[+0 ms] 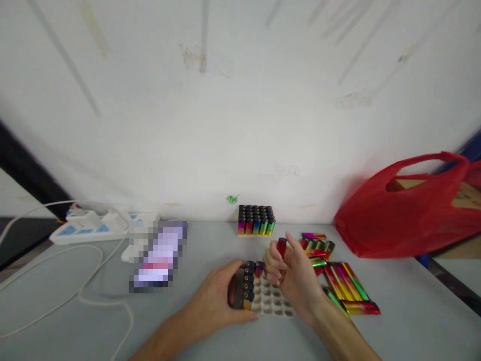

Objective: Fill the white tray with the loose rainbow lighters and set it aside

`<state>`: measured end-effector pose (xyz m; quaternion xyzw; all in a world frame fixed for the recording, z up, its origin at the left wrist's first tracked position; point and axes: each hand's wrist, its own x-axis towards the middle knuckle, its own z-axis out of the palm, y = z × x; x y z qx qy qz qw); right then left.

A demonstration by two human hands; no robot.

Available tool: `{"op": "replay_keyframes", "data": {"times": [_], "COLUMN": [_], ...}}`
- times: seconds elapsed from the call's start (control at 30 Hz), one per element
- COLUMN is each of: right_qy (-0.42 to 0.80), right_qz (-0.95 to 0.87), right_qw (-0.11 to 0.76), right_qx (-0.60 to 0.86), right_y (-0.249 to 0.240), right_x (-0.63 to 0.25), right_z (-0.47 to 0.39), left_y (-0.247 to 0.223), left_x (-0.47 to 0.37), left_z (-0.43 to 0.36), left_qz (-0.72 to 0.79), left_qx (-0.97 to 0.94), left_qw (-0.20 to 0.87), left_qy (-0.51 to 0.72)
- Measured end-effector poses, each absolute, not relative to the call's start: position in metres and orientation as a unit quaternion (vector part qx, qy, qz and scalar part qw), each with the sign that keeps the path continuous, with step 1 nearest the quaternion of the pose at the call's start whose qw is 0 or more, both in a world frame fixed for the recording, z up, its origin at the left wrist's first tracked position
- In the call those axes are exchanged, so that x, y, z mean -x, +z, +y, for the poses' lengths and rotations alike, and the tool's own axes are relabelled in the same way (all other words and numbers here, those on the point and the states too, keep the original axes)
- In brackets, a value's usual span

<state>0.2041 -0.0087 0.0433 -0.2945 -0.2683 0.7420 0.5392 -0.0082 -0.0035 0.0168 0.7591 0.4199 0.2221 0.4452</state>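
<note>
In front of me lies a pale tray [277, 303] with rows of round holes. Black-topped lighters [248, 283] stand upright in its left column, and another lighter [258, 268] is beside them at the back. My left hand [216, 296] is wrapped around the tray's left end, thumb along the front edge. A dark brown curved object [236, 291] sits between that palm and the lighters; I cannot make out what it is. Above the tray's back right, my right hand [295, 276] is closed around a shiny red lighter [281, 245], whose lower part the fingers hide.
A filled block of lighters [256, 220] stands by the wall. Loose shiny lighters [345, 282] lie right of my right hand. Farther right is a red plastic bag [398, 215]. On the left are a blurred phone [160, 258], a power strip [90, 230] and a white cable [101, 302].
</note>
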Motion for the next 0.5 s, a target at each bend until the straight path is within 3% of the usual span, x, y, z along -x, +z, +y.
{"op": "replay_keyframes", "data": {"times": [0.5], "right_qy": [0.734], "right_qz": [-0.276], "right_qw": [0.543], "right_qx": [0.3], "right_y": [0.027], "right_x": [-0.214], "right_z": [-0.02], "left_y": [0.016], "left_x": [0.009], "left_z": [-0.003], "left_qz": [0.412], "left_qx": [-0.762], "left_qw": [0.45], "left_qy": [0.217]}}
